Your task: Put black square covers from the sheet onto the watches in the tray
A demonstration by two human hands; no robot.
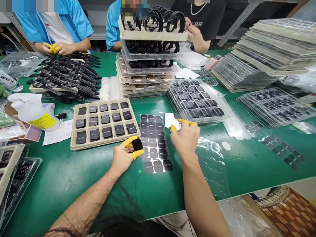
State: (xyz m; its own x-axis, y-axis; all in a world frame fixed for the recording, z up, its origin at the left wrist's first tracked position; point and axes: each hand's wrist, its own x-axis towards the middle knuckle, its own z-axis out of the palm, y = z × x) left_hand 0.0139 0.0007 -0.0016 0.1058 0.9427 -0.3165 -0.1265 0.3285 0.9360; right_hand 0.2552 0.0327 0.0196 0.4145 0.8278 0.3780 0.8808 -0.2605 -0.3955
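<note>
Between the yellow-covered fingertips of my left hand (125, 154) is a small black square watch piece (137, 144), its dark face showing. My right hand (185, 138), also with yellow finger covers, has its fingers closed on a white cloth (170, 121). A clear sheet of dark square stickers (153, 143) lies between the two hands. Left of it sits a beige tray (84, 147) whose compartments hold dark square pieces with printed labels; the back-left compartment looks different, without a visible label.
Stacked trays of watches (148, 65) rise at the back centre. Clear trays of dark pieces (197, 98) and a tall tray stack (274, 49) stand right. A spray bottle (37, 113) and black straps (66, 79) are left. Other people sit across the green table (98, 177).
</note>
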